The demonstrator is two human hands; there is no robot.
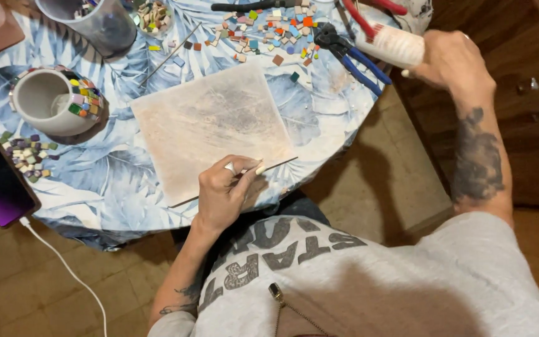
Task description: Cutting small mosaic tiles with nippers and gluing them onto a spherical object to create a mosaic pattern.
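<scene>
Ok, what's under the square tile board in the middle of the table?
The square board lies flat on the blue leaf-print tablecloth, which shows around its edges. A thin metal rod, pinched by the left hand, crosses its near corner. Whatever lies directly beneath is covered.

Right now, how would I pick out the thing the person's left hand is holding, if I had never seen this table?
Start at the round table with its blue leaf-print cloth, then find the pale square tile in its middle. At the tile's near edge the left hand pinches a thin dark stick; a similar one lies untouched beyond the tile.
</scene>
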